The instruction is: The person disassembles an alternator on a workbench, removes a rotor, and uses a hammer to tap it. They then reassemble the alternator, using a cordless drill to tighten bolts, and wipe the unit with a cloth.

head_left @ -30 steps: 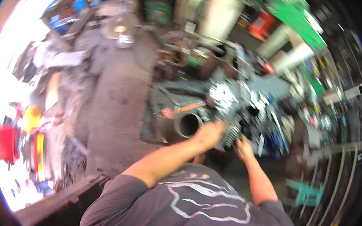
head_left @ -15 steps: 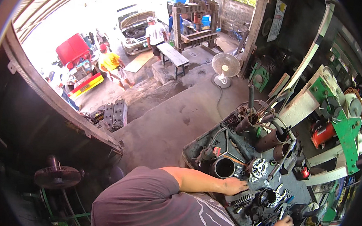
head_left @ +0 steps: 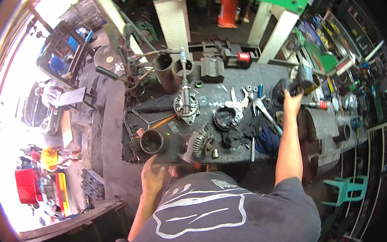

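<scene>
1. Hammer (head_left: 306, 75), so judged from its blunt grey head and dark handle: at two o'clock in the view, above the worktop (head_left: 240, 75), with a red-collared tool (head_left: 319, 104) at its five o'clock.
2. Handling of the hammer: probably stiff, robust and head-heavy. The handle offers the natural hold; a grip near the head would give closer control, one farther off a longer swing. Any grease on the handle would make it slippery, though none can be made out.
3. Right hand (head_left: 293, 99): between two and three o'clock, fingers at the dark handle. Whether they are wrapped firmly around it or merely touch it cannot be told.
4. Right arm: well extended, the bare forearm running towards twelve o'clock from the sleeve and passing to the right of a blue cloth (head_left: 268, 141).
5. Left hand (head_left: 153, 176): at seven o'clock, blurred, by the near edge of the worktop. The fingers seem loosely bent with no object visible in them; their exact closure cannot be told.
6. Left arm: forearm rising from the lower edge, pointing just past twelve o'clock.
7. Metal cylinder (head_left: 152, 141): at eight o'clock, just beyond the left hand; hollow, rigid and probably weighty, best taken by its outer wall or rim.
</scene>
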Demonstrator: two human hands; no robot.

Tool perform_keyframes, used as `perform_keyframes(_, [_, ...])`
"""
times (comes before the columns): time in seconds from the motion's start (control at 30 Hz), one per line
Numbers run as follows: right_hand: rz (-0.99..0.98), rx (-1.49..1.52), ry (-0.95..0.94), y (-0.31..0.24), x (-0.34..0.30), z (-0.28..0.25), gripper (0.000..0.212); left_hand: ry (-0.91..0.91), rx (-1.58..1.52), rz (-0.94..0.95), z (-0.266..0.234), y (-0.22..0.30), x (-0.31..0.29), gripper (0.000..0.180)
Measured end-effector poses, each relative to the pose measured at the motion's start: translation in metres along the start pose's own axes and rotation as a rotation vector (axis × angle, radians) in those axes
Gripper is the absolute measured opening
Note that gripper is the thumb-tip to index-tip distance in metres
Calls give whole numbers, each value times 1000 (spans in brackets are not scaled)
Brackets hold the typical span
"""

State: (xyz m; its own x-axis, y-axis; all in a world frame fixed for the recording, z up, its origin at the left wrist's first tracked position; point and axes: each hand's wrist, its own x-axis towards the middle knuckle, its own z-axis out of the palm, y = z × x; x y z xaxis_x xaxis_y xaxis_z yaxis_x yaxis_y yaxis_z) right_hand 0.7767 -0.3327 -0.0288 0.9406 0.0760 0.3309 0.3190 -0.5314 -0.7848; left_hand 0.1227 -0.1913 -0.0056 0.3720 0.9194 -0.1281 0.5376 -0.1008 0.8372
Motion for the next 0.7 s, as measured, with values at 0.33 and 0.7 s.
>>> perform_keyframes(0.33, [39,491,139,16,81,55,64,11,36,29,-8,-14,-34,60])
perform_keyframes(0.7, [-677,179,110,-102,4,-50,31,-178,347,543,19,68,-12,47])
